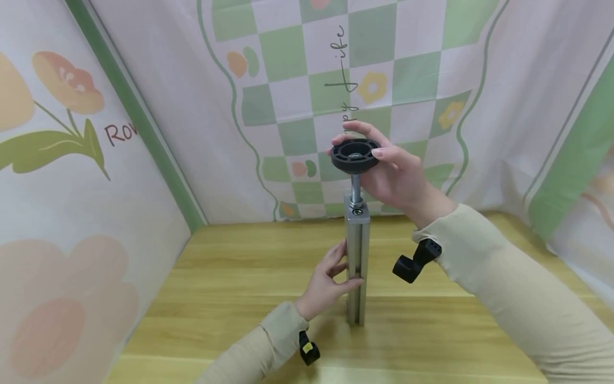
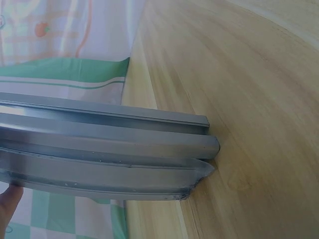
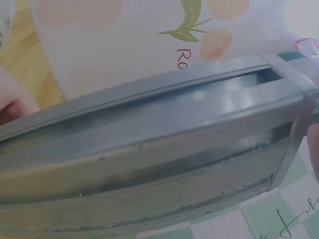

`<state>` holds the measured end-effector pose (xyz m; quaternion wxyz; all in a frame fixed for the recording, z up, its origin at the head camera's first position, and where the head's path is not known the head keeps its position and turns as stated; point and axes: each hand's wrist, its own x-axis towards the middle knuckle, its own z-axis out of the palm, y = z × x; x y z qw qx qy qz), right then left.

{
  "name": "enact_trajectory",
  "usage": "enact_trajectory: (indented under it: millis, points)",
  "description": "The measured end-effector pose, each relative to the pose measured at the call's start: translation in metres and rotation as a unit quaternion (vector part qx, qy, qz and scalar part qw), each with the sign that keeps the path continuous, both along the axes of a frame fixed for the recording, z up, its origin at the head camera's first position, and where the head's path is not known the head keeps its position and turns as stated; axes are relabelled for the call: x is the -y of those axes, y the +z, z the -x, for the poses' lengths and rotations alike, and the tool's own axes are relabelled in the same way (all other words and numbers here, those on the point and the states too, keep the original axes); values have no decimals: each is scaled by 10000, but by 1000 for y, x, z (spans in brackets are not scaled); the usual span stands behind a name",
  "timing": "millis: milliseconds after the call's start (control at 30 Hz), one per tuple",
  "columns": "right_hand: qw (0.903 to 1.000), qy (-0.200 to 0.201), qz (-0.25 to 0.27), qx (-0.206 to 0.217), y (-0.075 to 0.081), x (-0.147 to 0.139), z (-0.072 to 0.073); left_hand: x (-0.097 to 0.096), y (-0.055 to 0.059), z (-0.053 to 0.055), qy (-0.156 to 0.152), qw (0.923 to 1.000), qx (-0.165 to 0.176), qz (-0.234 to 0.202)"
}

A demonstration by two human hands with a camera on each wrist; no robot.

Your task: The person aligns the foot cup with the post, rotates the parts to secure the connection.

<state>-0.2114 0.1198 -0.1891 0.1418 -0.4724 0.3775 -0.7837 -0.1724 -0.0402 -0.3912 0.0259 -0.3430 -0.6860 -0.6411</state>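
Observation:
A slotted aluminium profile (image 1: 355, 256) stands upright on the wooden table, its lower end against the surface. From its end plate (image 1: 357, 216) rises a threaded rod (image 1: 355, 186) with a nut at its base, topped by a round black levelling foot (image 1: 355, 164). My right hand (image 1: 395, 173) grips the foot's rim between thumb and fingers. Lower down, my left hand (image 1: 326, 282) holds the profile from the left, thumb across the front and fingers behind. The left wrist view shows the grooved profile (image 2: 109, 149) close up; in the right wrist view the profile (image 3: 164, 134) meets its end plate.
The wooden table (image 1: 216, 298) spreads beneath both hands. A checked, patterned cloth (image 1: 288, 58) hangs behind it, and a flower-printed cloth (image 1: 48, 202) hangs at the left. Black wrist mounts (image 1: 417, 261) sit on both sleeves.

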Motion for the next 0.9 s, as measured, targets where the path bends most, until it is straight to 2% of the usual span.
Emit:
enact_trajectory:
  millis: [233, 533, 633, 767, 900]
  points:
    - [9961, -746, -9, -468, 0, 0, -3, -1, 0, 0, 36, 9999, -98, -26]
    - [9799, -1922, -308, -435, 4, 0, -14, -2, -2, 1, -15, 9997, -190, -119]
    - [9676, -2418, -613, -387, 7, 0, -20, -2, -2, 0, -43, 9997, -188, -139]
    - [9442, -3055, -1152, -431, 12, 1, -28, -2, -1, -1, -79, 9997, -178, -165]
    - [9292, -3397, -1374, -474, 15, 2, -32, -1, 0, -1, -81, 9997, -190, -161]
